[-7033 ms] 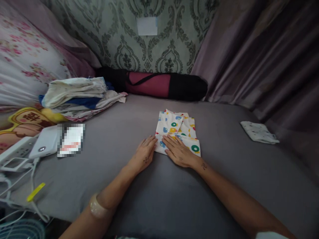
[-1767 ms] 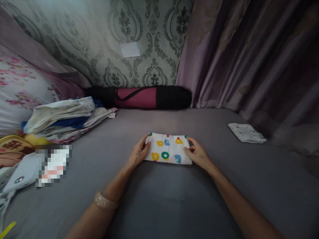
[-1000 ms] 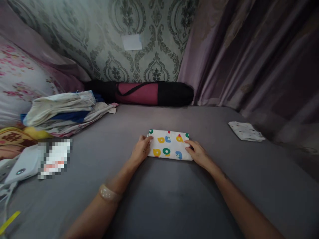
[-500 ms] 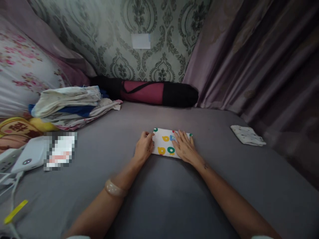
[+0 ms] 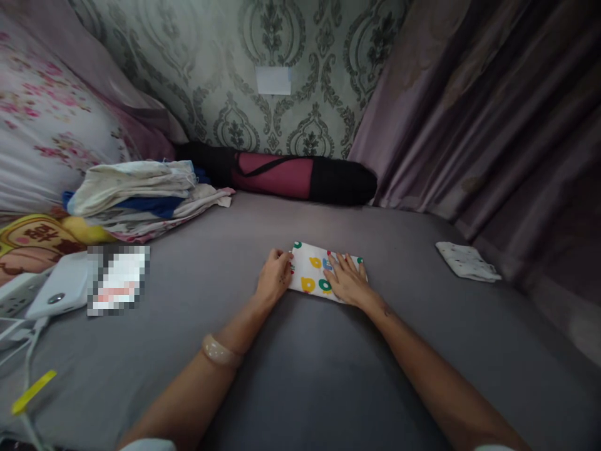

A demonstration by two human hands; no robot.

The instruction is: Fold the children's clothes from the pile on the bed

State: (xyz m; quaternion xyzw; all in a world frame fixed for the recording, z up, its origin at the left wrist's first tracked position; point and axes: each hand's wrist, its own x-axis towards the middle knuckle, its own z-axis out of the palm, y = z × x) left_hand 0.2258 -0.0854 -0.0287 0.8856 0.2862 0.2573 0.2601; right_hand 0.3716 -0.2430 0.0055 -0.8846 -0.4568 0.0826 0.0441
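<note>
Right hand (image 5: 348, 280) flat on printed cloth (image 5: 312, 270) (folded), left hand (image 5: 273, 274) at edge.

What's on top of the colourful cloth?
The right hand lies on the colourful cloth, hiding the area beneath it. The left hand is at its left edge.

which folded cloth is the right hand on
The white cloth printed yellow, blue and green; the speckled cloth at right and the pile at left lie apart from it.

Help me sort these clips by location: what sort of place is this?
Probably a bedroom, the surface likely a bed: a grey sheet covers it, flower-printed bedding bulges at the left, and mauve curtains hang at the right.
</note>
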